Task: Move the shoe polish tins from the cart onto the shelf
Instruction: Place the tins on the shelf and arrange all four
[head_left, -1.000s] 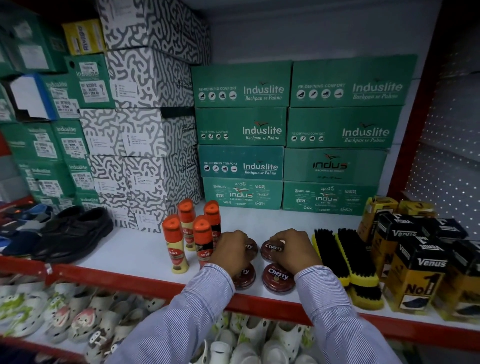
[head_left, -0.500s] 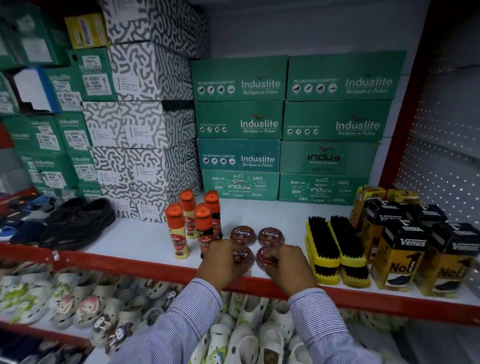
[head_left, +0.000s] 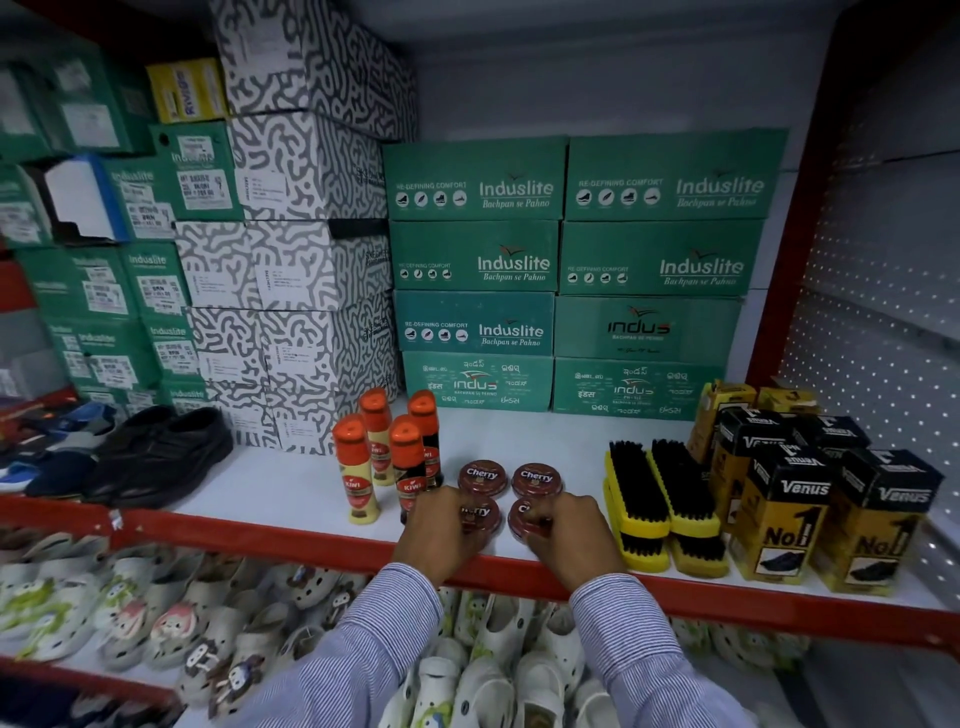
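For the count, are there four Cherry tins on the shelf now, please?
Yes, two rear tins and two front tins sit under the hands.

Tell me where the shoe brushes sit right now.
In the head view, the shoe brushes stand right of centre on the white shelf, between the Cherry polish tins and the Venus boxes.

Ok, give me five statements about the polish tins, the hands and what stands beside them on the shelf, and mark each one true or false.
1. Four shoe polish tins sit on the white shelf. True.
2. The left hand and the right hand each rest on a back tin. False: they are on the two front tins.
3. The orange-capped bottles stand right of the tins. False: left.
4. The brushes lie between the tins and the yellow-and-black boxes. True.
5. The tin lids read Venus. False: Cherry.
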